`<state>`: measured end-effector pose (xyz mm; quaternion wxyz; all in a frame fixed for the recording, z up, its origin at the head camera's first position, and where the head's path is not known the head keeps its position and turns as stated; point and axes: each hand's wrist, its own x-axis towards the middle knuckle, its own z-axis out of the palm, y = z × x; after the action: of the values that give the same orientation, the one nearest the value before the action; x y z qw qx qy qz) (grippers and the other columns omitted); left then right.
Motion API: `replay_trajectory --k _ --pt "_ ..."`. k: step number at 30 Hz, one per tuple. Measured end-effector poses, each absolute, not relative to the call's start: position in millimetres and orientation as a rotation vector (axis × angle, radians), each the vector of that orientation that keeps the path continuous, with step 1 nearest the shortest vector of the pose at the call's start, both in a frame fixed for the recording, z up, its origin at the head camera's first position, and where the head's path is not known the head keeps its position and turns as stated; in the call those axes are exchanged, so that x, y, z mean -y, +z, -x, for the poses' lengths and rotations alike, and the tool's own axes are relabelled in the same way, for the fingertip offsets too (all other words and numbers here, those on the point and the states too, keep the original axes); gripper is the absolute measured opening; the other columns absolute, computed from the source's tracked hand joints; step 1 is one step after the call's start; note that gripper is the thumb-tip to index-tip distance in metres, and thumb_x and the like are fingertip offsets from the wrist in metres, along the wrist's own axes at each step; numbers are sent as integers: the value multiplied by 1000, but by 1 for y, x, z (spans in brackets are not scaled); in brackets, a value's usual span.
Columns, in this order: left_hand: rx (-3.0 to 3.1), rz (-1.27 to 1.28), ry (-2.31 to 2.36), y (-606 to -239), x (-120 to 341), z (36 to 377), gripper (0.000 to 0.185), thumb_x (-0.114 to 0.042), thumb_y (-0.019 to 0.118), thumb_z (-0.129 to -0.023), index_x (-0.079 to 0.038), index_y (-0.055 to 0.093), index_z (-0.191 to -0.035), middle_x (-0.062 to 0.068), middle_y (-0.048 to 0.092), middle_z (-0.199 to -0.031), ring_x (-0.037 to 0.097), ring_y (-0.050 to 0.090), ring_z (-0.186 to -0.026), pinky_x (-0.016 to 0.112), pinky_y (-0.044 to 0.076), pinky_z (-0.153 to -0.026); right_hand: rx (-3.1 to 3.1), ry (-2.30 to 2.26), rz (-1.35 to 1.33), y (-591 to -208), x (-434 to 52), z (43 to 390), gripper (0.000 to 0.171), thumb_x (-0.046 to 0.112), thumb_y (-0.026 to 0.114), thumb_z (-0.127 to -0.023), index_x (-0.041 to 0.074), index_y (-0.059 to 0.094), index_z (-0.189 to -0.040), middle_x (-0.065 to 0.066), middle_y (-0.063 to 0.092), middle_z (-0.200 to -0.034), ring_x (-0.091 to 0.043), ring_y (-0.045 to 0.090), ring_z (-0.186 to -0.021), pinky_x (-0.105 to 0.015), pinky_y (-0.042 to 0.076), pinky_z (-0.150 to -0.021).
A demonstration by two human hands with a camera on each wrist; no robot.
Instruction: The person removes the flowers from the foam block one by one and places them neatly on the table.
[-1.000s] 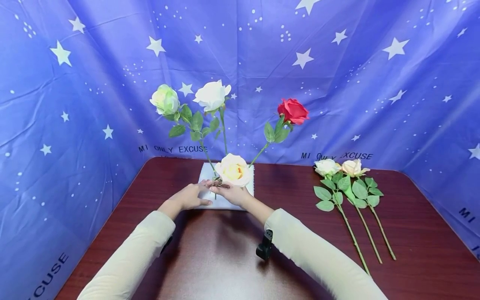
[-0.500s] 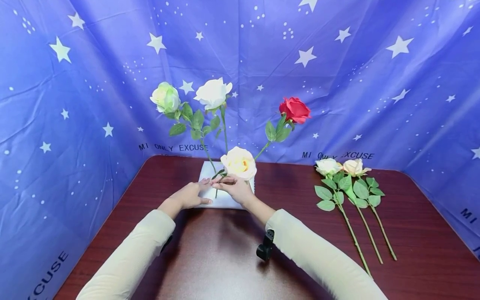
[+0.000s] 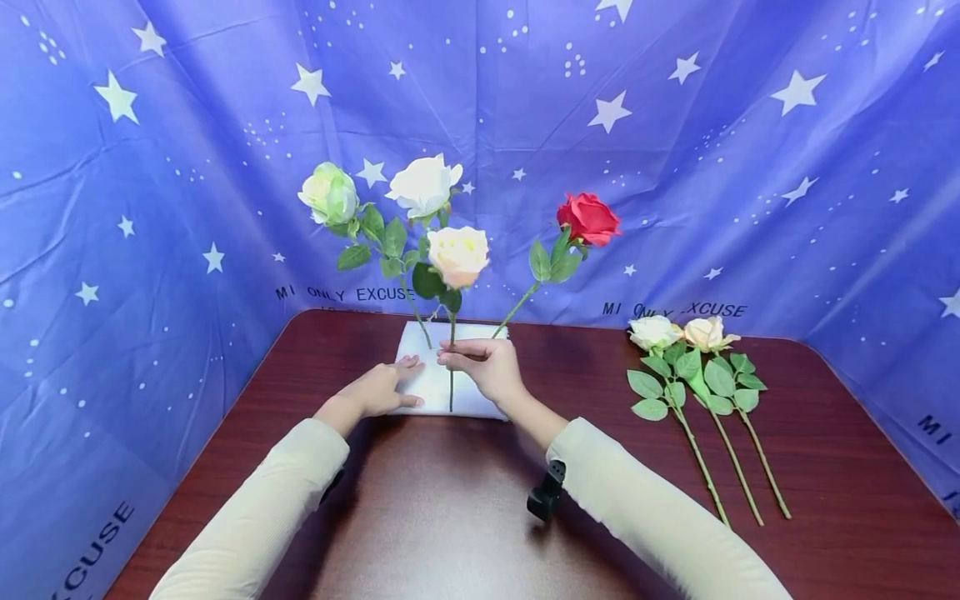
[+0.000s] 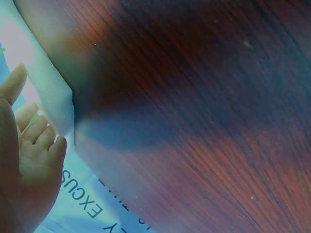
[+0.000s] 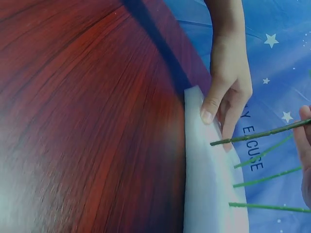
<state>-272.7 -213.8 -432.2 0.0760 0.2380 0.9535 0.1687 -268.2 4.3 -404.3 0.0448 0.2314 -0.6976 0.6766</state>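
My right hand pinches the green stem of a cream rose and holds it upright. The stem's lower end hangs just over the near part of a white foam block. My left hand lies flat with straight fingers on the block's left side; in the right wrist view the left hand shows its thumb at the block's edge. Three roses stand stuck in the block: a green-white one, a white one and a red one.
Loose roses with long stems lie on the dark wooden table to the right. A blue star-printed cloth walls the table at the back and both sides. A black strap clip sits under my right sleeve.
My right hand has raised the cream rose from low over the block to upright, so its bloom now stands among the other stems. My left hand has stayed on the block.
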Motion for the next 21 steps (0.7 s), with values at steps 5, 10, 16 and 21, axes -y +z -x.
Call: replay_trajectory --k 5,10,16,21 --pt "-2863 -711 502 -432 214 273 70 -34 68 -86 -1 44 -143 21 38 -151 38 34 -142 49 31 -117 2101 2076 -754 -402 -18 267 24 2 72 -82 -15 69 -100 -31 69 -97 2 71 -73 -28 61 -70" --pt "-2853 -699 504 -434 213 272 70 -35 68 -87 -1 43 -143 21 37 -152 39 32 -143 50 30 -117 2133 2155 -775 -400 -33 263 27 0 67 -86 -18 66 -105 -34 67 -101 -1 72 -75 -29 61 -73" --pt "-2843 -698 511 -434 213 272 71 -35 67 -87 -2 41 -144 20 35 -153 38 30 -144 50 29 -118 2139 2278 -768 -397 -55 255 29 -7 64 -86 -23 61 -109 -43 62 -99 -8 74 -74 -33 60 -74" --pt "-2847 -706 521 -433 213 272 71 -34 68 -87 -1 42 -144 21 36 -152 38 30 -144 50 28 -118 2174 2275 -783 -393 -72 247 30 -7 65 -85 -23 61 -110 -44 62 -96 -10 74 -73 -34 61 -73"
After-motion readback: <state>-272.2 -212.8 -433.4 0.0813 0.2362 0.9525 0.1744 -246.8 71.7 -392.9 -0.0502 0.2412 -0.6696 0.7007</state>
